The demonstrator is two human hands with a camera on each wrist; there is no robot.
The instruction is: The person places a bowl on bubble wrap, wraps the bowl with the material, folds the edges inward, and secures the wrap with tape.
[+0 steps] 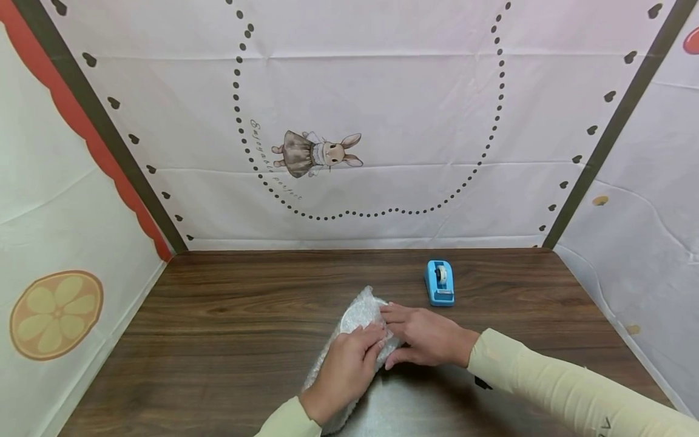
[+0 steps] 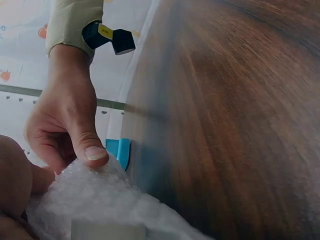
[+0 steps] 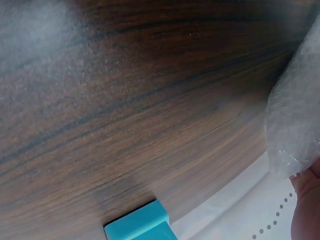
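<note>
A long bundle in clear bubble wrap (image 1: 356,314) lies slantwise on the table; whatever is inside cannot be made out. My left hand (image 1: 345,369) grips it from above near its middle, fingers bent over the wrap. At the far end my right hand (image 1: 425,335) holds the wrap's right side, its thumb lower and its fingers over the top. The left wrist view shows the right thumb (image 2: 94,150) on the crinkled wrap (image 2: 100,200). In the right wrist view the wrap (image 3: 297,112) fills the right edge, with part of a hand below it.
A blue tape dispenser (image 1: 440,283) with a small roll stands behind my right hand. The dark wood table (image 1: 235,315) ends at a printed white cloth wall (image 1: 404,109), with more cloth at both sides. A black band (image 2: 95,36) sits on the right wrist.
</note>
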